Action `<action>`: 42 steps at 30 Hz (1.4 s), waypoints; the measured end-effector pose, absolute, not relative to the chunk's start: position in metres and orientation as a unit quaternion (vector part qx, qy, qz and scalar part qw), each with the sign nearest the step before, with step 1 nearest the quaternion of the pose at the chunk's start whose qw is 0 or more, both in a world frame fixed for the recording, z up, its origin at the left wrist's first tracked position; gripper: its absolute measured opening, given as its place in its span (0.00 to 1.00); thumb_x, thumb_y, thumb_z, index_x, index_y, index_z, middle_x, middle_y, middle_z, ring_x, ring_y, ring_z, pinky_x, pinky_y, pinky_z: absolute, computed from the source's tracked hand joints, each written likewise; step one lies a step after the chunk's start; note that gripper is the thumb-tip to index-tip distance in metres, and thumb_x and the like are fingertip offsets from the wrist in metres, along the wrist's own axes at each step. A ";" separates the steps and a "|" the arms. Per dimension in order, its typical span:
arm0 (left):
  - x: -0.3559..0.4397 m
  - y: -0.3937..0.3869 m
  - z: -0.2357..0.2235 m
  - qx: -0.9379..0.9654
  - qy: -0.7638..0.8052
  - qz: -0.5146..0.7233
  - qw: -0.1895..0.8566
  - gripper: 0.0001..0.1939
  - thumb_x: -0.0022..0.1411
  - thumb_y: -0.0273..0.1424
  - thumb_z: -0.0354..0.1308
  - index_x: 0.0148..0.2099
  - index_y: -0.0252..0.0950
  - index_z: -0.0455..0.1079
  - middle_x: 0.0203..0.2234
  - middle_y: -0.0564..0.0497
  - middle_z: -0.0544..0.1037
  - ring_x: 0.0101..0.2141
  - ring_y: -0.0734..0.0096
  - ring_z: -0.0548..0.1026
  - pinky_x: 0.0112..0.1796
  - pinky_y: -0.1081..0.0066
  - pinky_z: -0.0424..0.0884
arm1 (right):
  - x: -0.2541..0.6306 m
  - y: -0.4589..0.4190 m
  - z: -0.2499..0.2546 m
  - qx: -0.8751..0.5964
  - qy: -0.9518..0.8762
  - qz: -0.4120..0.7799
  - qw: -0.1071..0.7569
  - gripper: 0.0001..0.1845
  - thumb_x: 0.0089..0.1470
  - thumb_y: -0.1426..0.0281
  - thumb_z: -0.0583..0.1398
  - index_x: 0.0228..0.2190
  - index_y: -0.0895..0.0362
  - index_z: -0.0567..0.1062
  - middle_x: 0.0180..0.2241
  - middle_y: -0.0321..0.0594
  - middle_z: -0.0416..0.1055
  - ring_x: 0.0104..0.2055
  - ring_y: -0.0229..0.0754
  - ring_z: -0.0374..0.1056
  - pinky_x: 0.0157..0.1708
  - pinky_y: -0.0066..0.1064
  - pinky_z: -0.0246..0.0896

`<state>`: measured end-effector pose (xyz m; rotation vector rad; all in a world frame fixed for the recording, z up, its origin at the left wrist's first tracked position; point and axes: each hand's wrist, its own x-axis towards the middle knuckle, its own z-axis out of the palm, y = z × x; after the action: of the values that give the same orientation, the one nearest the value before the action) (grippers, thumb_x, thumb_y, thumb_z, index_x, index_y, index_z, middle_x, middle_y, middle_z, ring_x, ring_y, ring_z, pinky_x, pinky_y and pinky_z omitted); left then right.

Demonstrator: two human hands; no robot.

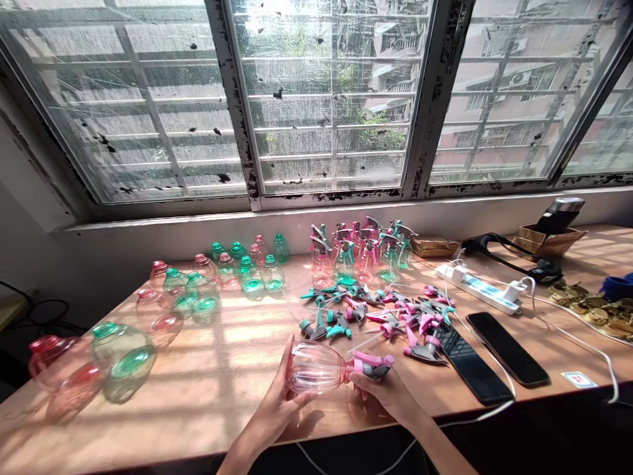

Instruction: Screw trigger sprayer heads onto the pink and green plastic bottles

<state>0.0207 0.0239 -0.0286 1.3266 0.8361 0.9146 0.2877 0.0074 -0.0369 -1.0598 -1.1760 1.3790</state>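
A clear pink spray bottle (pixel 316 368) lies sideways in the air above the table's front edge, held between both hands. Around its base wraps my left hand (pixel 283 400), thumb underneath and fingers behind. At the neck, my right hand (pixel 378 392) grips the pink and grey spray head (pixel 370 363), which sits on the bottle's mouth; how tightly it is screwed cannot be seen. Just beyond the hands lies a pile of loose pink, teal and grey spray heads (pixel 339 323), some with thin tubes.
Open-topped pink and green bottles (pixel 202 293) stand along the left and back. Several bottles with spray heads (pixel 366 260) stand by the wall. To the right are two phones (pixel 507 348), a power strip (pixel 482 290), white cables, a black strap and gold-coloured pieces (pixel 583 307).
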 end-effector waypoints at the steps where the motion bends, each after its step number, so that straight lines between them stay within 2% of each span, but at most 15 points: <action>1: 0.021 0.024 -0.028 0.575 0.362 0.397 0.617 0.68 0.62 0.39 0.74 0.80 0.50 0.21 0.77 0.38 0.56 0.70 0.40 0.64 0.69 0.48 0.60 | 0.288 0.007 -0.037 -0.438 -0.486 0.570 0.497 0.31 0.41 0.41 0.75 0.23 0.56 0.79 0.21 0.37 0.76 0.23 0.39 0.66 0.25 0.32 0.63; 4: 0.021 0.021 -0.025 0.575 0.357 0.396 0.620 0.69 0.60 0.40 0.76 0.80 0.51 0.22 0.77 0.41 0.56 0.73 0.42 0.60 0.71 0.50 0.56 | 0.288 0.007 -0.035 -0.435 -0.489 0.571 0.496 0.31 0.43 0.41 0.75 0.22 0.56 0.78 0.21 0.37 0.76 0.24 0.39 0.67 0.26 0.32 0.64; 6: 0.021 0.020 -0.023 0.576 0.357 0.395 0.621 0.64 0.63 0.43 0.73 0.80 0.51 0.26 0.77 0.41 0.57 0.74 0.43 0.57 0.72 0.51 0.55 | 0.288 0.006 -0.032 -0.433 -0.491 0.571 0.495 0.31 0.43 0.41 0.74 0.21 0.56 0.78 0.21 0.36 0.75 0.24 0.39 0.67 0.26 0.31 0.64; 9: 0.021 0.018 -0.021 0.574 0.360 0.394 0.621 0.59 0.66 0.45 0.70 0.81 0.51 0.30 0.76 0.41 0.59 0.73 0.43 0.60 0.71 0.49 0.57 | 0.287 0.005 -0.029 -0.433 -0.492 0.573 0.493 0.32 0.42 0.40 0.75 0.21 0.56 0.78 0.20 0.35 0.73 0.23 0.39 0.67 0.24 0.31 0.63; 14: 0.022 0.021 -0.024 0.569 0.362 0.395 0.623 0.64 0.61 0.41 0.75 0.81 0.50 0.30 0.75 0.39 0.62 0.71 0.41 0.64 0.69 0.50 0.62 | 0.287 0.005 -0.026 -0.440 -0.489 0.567 0.495 0.32 0.43 0.39 0.74 0.20 0.55 0.78 0.19 0.35 0.73 0.23 0.39 0.67 0.26 0.31 0.65; 19: 0.023 0.025 -0.029 0.565 0.369 0.409 0.615 0.69 0.58 0.38 0.77 0.80 0.52 0.27 0.79 0.40 0.50 0.71 0.37 0.62 0.67 0.50 0.64 | 0.287 0.006 -0.027 -0.444 -0.486 0.563 0.500 0.33 0.41 0.38 0.73 0.19 0.55 0.77 0.19 0.35 0.73 0.23 0.38 0.66 0.25 0.31 0.64; 21: 0.022 0.025 -0.029 0.564 0.372 0.409 0.613 0.69 0.58 0.39 0.77 0.80 0.52 0.27 0.79 0.39 0.49 0.71 0.36 0.62 0.67 0.50 0.63 | 0.287 0.006 -0.027 -0.444 -0.485 0.564 0.499 0.33 0.41 0.38 0.73 0.20 0.55 0.77 0.19 0.35 0.73 0.23 0.38 0.65 0.25 0.31 0.64; 23: 0.022 0.024 -0.029 0.566 0.375 0.405 0.613 0.70 0.57 0.40 0.78 0.80 0.51 0.27 0.78 0.38 0.51 0.70 0.35 0.63 0.67 0.48 0.63 | 0.287 0.006 -0.027 -0.443 -0.485 0.565 0.499 0.33 0.41 0.38 0.74 0.20 0.55 0.77 0.19 0.35 0.74 0.23 0.38 0.65 0.25 0.31 0.64; 25: 0.022 0.022 -0.027 0.569 0.378 0.403 0.609 0.70 0.56 0.41 0.78 0.81 0.50 0.28 0.78 0.39 0.54 0.72 0.37 0.60 0.69 0.48 0.59 | 0.286 0.006 -0.027 -0.441 -0.485 0.566 0.500 0.33 0.41 0.38 0.74 0.20 0.56 0.77 0.19 0.36 0.74 0.23 0.38 0.66 0.25 0.31 0.64; 28: 0.021 0.019 -0.024 0.571 0.387 0.397 0.605 0.64 0.60 0.44 0.75 0.81 0.50 0.32 0.75 0.40 0.61 0.73 0.40 0.57 0.71 0.47 0.54 | 0.286 0.006 -0.028 -0.439 -0.485 0.566 0.502 0.33 0.39 0.38 0.74 0.20 0.56 0.77 0.20 0.36 0.75 0.23 0.38 0.66 0.25 0.31 0.64; 31: 0.021 0.019 -0.022 0.569 0.390 0.390 0.609 0.57 0.64 0.43 0.72 0.81 0.50 0.36 0.72 0.40 0.67 0.71 0.40 0.62 0.69 0.47 0.58 | 0.286 0.006 -0.029 -0.440 -0.484 0.564 0.504 0.33 0.39 0.38 0.74 0.20 0.56 0.78 0.20 0.37 0.76 0.22 0.38 0.65 0.24 0.32 0.64; 35: 0.023 0.023 -0.025 0.568 0.378 0.397 0.615 0.63 0.60 0.38 0.75 0.81 0.54 0.34 0.72 0.44 0.66 0.67 0.44 0.68 0.65 0.53 0.66 | 0.286 0.006 -0.030 -0.444 -0.484 0.559 0.506 0.33 0.40 0.38 0.74 0.20 0.55 0.78 0.19 0.36 0.75 0.22 0.39 0.66 0.24 0.33 0.65; 38: 0.022 0.024 -0.031 0.565 0.381 0.397 0.615 0.64 0.60 0.36 0.74 0.80 0.55 0.29 0.63 0.44 0.74 0.57 0.51 0.76 0.59 0.56 0.71 | 0.286 0.006 -0.031 -0.448 -0.483 0.559 0.504 0.33 0.39 0.37 0.74 0.19 0.55 0.78 0.18 0.35 0.74 0.22 0.40 0.65 0.24 0.34 0.64; 40: 0.022 0.024 -0.033 0.563 0.386 0.395 0.615 0.65 0.60 0.36 0.75 0.80 0.54 0.28 0.57 0.45 0.76 0.52 0.54 0.78 0.56 0.57 0.73 | 0.286 0.006 -0.031 -0.449 -0.483 0.559 0.502 0.33 0.39 0.37 0.74 0.19 0.55 0.78 0.18 0.35 0.74 0.21 0.39 0.65 0.24 0.34 0.64; 42: 0.021 0.023 -0.032 0.563 0.386 0.395 0.615 0.67 0.58 0.37 0.76 0.80 0.54 0.28 0.60 0.44 0.74 0.54 0.53 0.77 0.57 0.57 0.73 | 0.286 0.005 -0.030 -0.449 -0.484 0.561 0.499 0.33 0.40 0.37 0.74 0.20 0.55 0.78 0.19 0.36 0.74 0.22 0.40 0.66 0.25 0.34 0.65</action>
<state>0.0208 0.0231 -0.0323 1.2967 0.8888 0.9111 0.2859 0.0053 -0.0300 -1.0863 -1.1702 1.3574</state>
